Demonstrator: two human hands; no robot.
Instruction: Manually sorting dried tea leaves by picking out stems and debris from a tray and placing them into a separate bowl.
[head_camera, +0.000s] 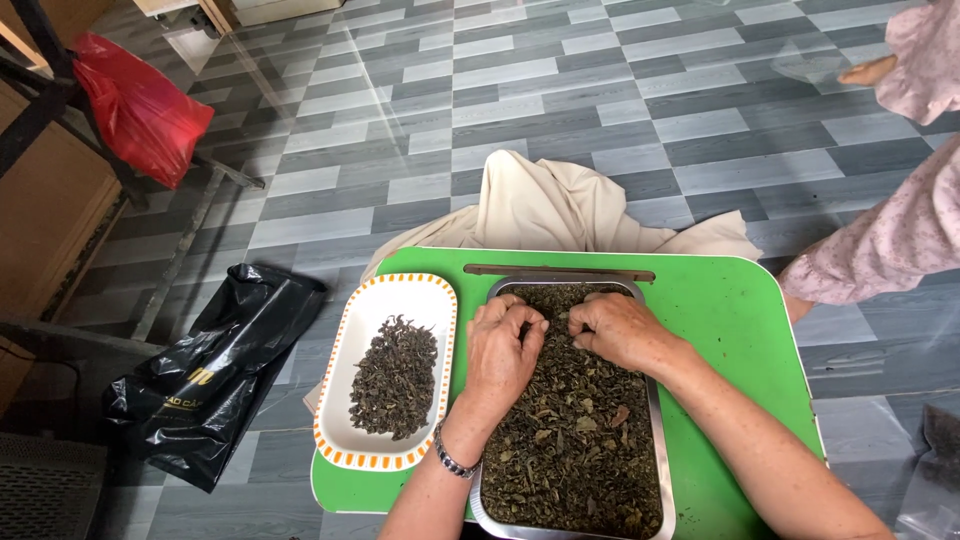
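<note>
Two containers on green plastic tabletop (730, 310): rectangular steel tray (657, 440) full of dark dried leaves (575, 440), long axis running away from body; beside it, one white oblong dish with orange-dashed rim (345, 350) holding smaller leaf heap (395, 378). Left hand (500, 350) and right hand (620, 328) in tray, fingers curled, pinching leaves.

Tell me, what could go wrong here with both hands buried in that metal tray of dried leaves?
Leaves could spill: the left hand and right hand work at the far end of the metal tray, where the dried leaves lie close to the rim. The small green table looks light, so a person passing close by on the right might bump it. The white dish sits near the table's left edge and could get nudged off.
</note>
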